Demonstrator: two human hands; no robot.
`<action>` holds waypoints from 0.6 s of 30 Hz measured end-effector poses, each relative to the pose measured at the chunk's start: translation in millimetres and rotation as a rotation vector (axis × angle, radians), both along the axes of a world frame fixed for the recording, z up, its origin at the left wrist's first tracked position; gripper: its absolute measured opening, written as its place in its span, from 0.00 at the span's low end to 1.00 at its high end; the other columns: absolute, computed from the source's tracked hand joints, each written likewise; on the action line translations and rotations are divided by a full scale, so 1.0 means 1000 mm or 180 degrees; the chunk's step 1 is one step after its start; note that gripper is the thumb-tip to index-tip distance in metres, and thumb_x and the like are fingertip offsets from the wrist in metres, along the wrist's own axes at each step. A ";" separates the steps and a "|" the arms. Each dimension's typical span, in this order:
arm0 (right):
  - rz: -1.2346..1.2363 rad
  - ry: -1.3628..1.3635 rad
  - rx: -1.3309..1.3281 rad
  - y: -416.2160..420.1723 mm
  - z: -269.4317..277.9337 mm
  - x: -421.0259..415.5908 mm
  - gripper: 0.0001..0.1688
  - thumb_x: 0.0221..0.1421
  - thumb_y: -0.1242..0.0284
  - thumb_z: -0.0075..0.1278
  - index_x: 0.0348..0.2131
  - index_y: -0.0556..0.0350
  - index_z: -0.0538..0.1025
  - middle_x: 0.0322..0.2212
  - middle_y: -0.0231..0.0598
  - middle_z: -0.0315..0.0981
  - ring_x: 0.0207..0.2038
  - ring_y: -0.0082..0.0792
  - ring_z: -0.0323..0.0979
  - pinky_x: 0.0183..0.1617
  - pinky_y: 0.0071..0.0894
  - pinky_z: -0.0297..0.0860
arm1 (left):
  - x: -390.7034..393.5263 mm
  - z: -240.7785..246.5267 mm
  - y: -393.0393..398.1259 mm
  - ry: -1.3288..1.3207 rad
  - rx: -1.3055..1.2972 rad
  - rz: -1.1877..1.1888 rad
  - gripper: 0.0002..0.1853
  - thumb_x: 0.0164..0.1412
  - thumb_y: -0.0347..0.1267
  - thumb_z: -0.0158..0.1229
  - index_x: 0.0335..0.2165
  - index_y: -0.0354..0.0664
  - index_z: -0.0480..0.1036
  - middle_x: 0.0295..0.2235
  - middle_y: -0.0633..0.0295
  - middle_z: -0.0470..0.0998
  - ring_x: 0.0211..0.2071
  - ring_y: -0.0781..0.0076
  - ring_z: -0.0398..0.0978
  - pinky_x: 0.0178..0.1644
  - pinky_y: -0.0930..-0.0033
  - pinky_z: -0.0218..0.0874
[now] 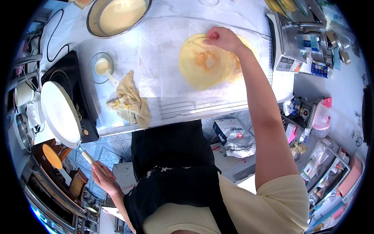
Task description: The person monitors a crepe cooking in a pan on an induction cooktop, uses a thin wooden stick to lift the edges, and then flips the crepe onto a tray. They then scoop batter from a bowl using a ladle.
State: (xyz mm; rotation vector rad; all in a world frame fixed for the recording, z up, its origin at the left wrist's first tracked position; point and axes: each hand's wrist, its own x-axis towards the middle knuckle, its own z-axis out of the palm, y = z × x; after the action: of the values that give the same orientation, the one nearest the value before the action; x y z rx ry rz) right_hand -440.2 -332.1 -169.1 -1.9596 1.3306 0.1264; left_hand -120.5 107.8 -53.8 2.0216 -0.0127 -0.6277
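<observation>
My left hand [104,175] grips the cream handle of a frying pan [60,114] with a white inside. The pan is tilted over the near left part of a black induction cooktop [62,68]. At the far edge of a thin yellow crepe [192,70], the fingertips of my right hand [222,39] pinch its rim, where the crepe creases slightly. Browned patches mark its middle. A second crepe [248,44] lies partly under it to the right, largely covered by my forearm. Both rest on white parchment paper [172,84] over a wire cooling rack [190,108].
A metal bowl [96,20] of pale batter stands at the back left. Nearer are a glass bowl [93,70] with a white measuring spoon [102,66] and a crumpled tan cloth [131,99]. A digital scale [287,60] borders the rack's right side. Shelves [330,163] stand at right.
</observation>
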 end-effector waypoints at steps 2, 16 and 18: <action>-0.0003 -0.0096 0.0126 -0.004 -0.003 -0.001 0.15 0.45 0.61 0.60 0.31 0.50 0.77 0.30 0.31 0.75 0.34 0.29 0.71 0.40 0.29 0.67 | -0.001 0.000 -0.001 -0.0005 0.0014 0.0034 0.19 0.68 0.44 0.41 0.26 0.43 0.64 0.11 0.73 0.56 0.08 0.89 0.49 0.09 0.85 0.41; -0.0848 -0.0550 -0.0624 -0.009 -0.005 -0.013 0.16 0.44 0.61 0.61 0.28 0.52 0.77 0.27 0.32 0.75 0.30 0.28 0.71 0.36 0.28 0.67 | 0.000 -0.002 0.005 0.0001 0.0059 -0.0145 0.19 0.67 0.44 0.41 0.27 0.42 0.64 0.11 0.73 0.56 0.08 0.89 0.49 0.09 0.84 0.39; -0.1082 -0.0502 -0.0947 -0.001 0.001 -0.031 0.16 0.44 0.60 0.61 0.27 0.53 0.77 0.26 0.33 0.75 0.29 0.28 0.71 0.35 0.28 0.68 | -0.001 0.000 0.006 -0.0023 0.0097 -0.0135 0.19 0.67 0.45 0.41 0.27 0.42 0.64 0.11 0.73 0.56 0.08 0.89 0.48 0.09 0.84 0.39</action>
State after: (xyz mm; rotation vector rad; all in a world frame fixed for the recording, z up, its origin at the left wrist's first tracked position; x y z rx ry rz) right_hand -471.7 -333.0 -167.8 -1.8987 1.6238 -0.4022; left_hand -121.3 114.2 -54.1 2.0576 -0.0506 -0.6508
